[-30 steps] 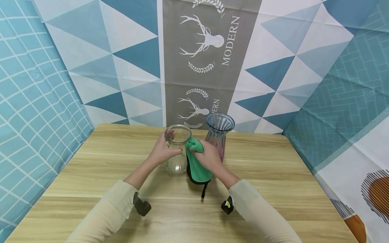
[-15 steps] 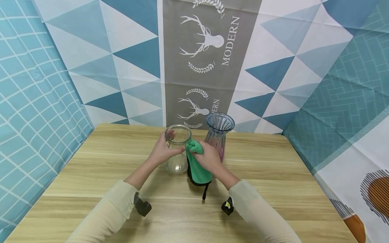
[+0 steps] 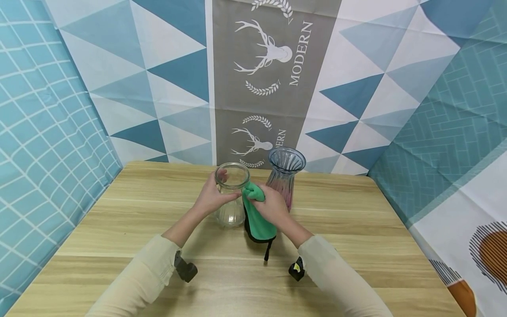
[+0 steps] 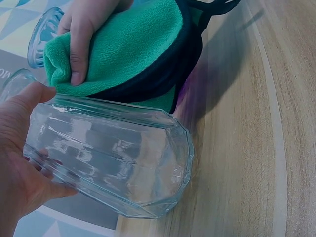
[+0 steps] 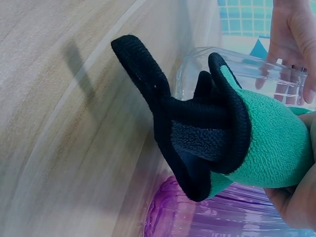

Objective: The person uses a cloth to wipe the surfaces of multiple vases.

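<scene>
My left hand (image 3: 211, 196) grips a clear glass vase (image 4: 113, 153) round its upper part, thumb on one side and fingers on the other. The vase stands upright on the wooden table. In my right hand (image 3: 273, 204) is a green cloth (image 3: 259, 222) with black edging, bunched at the top and hanging down beside the vase. A black loop (image 5: 140, 64) sticks out from its lower corner. The right thumb presses over the cloth in the left wrist view. Some of the right fingers are hidden behind the cloth.
A second vase (image 3: 287, 163), ribbed and shading from blue to purple-pink, stands just behind my right hand. The wooden table (image 3: 340, 220) meets a patterned backdrop (image 3: 174, 88) at its far edge. Black wrist cameras (image 3: 185, 267) sit at both sleeves.
The cloth's lower end has shifted slightly down and to the right. My left thumb has moved a little towards the cloth. Both vases stay where they were.
</scene>
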Tool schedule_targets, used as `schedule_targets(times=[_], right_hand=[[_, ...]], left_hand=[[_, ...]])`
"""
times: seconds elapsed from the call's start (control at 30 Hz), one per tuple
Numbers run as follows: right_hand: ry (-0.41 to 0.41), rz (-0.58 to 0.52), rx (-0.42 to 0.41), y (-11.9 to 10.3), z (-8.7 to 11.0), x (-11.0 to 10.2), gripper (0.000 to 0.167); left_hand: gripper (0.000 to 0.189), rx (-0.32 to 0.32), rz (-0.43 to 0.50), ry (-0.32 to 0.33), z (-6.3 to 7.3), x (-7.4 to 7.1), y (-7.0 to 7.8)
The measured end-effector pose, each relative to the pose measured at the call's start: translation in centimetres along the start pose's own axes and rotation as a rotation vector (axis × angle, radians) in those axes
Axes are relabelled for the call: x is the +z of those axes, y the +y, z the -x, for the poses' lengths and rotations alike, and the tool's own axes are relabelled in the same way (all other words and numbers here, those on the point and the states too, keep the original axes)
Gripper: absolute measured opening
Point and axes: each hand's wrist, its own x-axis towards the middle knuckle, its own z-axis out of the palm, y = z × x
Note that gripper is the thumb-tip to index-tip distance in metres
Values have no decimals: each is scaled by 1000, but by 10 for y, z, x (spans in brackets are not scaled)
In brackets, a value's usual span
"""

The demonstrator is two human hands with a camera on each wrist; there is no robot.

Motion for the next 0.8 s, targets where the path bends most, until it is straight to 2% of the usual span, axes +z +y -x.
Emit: schedule_targets(times=[0.27,0.5,0.8], right_hand=[[-2,4,-20,3,1,2,40],[-26,-16,10,4,3,2,42],[-51,17,19,8,6,6,40]], left_hand=[[84,9,-6,16,0,0,1],[84,6,-1,20,0,1,1],[84,7,9,31,-1,3,1]])
